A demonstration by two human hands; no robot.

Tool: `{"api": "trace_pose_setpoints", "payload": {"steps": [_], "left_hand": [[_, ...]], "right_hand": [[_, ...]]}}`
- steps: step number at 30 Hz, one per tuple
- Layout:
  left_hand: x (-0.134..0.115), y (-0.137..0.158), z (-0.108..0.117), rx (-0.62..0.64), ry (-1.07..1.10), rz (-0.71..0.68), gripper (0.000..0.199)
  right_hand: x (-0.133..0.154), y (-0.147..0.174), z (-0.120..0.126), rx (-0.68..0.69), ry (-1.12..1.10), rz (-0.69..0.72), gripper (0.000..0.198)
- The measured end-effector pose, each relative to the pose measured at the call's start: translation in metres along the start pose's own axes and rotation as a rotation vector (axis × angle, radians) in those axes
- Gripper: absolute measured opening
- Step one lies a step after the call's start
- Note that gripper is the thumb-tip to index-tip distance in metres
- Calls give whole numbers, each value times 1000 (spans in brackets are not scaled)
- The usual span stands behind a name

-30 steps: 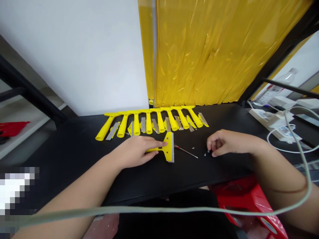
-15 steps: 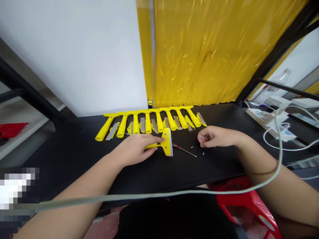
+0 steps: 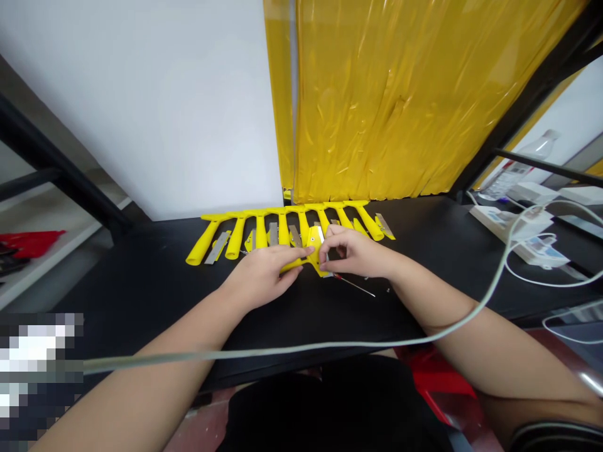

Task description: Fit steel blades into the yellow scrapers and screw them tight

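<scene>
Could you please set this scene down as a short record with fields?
Left hand: holding a yellow scraper
Right hand: at the scraper's head, contact unclear
Beside the scraper: screwdriver, lying on the black table
Behind: row of yellow handles, with blades between them
Far right: plastic bottle
Foreground: pale cable

You have soft, even light, with glints on the yellow plastic sheet [image 3: 377, 94]; your view stretches toward the edges, and coarse pixels mask the lower left.

Having left the loose screws [image 3: 388, 290], the right hand [image 3: 354, 251] is now bringing its fingers [image 3: 326, 251] to the yellow scraper [image 3: 313, 236].
</scene>
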State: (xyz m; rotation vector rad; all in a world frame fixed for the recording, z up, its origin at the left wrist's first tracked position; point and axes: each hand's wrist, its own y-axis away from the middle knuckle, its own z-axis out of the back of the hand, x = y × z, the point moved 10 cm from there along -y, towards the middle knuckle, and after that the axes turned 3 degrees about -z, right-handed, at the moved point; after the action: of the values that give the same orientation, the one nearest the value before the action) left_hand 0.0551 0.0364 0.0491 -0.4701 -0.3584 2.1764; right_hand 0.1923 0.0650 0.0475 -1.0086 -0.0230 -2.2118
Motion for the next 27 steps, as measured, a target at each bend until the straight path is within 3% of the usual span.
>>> {"api": "trace_pose_setpoints", "payload": {"steps": [4, 9, 15, 19, 27], "left_hand": [[0, 0, 1, -44, -20, 0, 41], [1, 0, 1, -48, -39, 15, 40], [-2, 0, 5, -101, -52, 13, 39], [-3, 0, 6, -121, -61, 17, 42], [-3, 0, 6, -141, -33, -6, 42]], "right_hand": [[-13, 2, 1, -72, -147, -52, 13], [-21, 0, -15, -50, -414, -117, 21], [-34, 0, -24, -128, -813, -238, 51], [-36, 0, -33, -111, -902, -313, 45], [-34, 0, -31, -136, -966, -310, 40]]}}
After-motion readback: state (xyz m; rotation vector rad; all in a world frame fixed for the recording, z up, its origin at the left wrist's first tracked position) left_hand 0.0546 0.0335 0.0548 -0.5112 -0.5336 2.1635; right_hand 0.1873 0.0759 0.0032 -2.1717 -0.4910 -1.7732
